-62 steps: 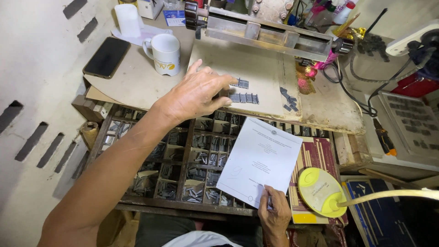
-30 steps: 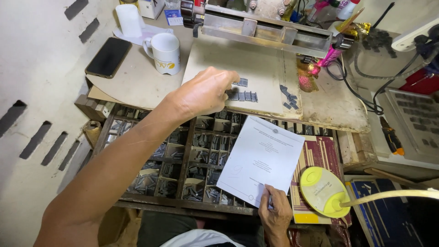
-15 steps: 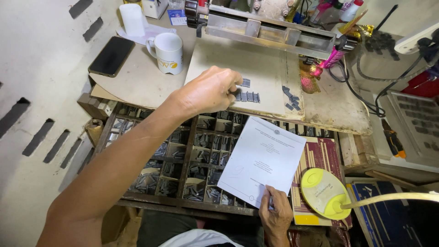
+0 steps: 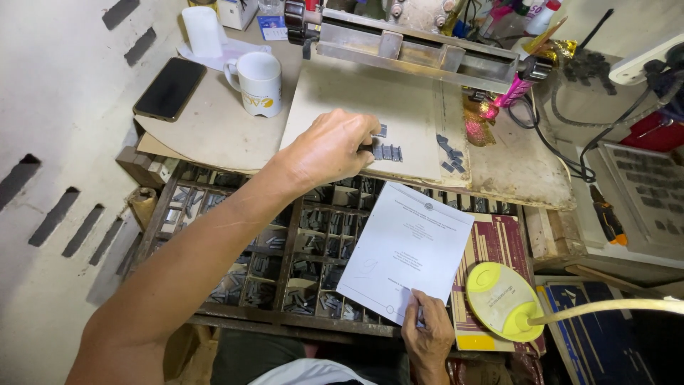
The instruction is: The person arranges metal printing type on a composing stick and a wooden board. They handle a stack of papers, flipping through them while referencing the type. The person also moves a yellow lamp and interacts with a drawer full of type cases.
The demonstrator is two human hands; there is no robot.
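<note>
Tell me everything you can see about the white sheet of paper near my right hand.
The paper is a white printed sheet, text centred in its upper half with a small emblem at the top; the lower half is mostly blank. It lies tilted, flat across the compartment tray of small metal pieces, its right edge over a maroon book. The right hand pinches its bottom corner. It looks uncreased.

left hand [image 4: 331, 148]: reached over the board [image 4: 356, 93], fingers curled down on a row of small metal type blocks [image 4: 388, 151]
right hand [image 4: 426, 335]: pinching the bottom edge of a printed sheet [image 4: 406, 249]
sheet: lies tilted over the type case [image 4: 285, 264]
type case: wooden, many compartments with grey pieces
loose blocks [image 4: 449, 153]: on the board, right of the row
mug [image 4: 260, 84]: white, upright, left of the board
phone [image 4: 169, 88]: dark, face up, left of the mug
lamp head [image 4: 502, 299]: yellow-green, just beside the sheet
</note>
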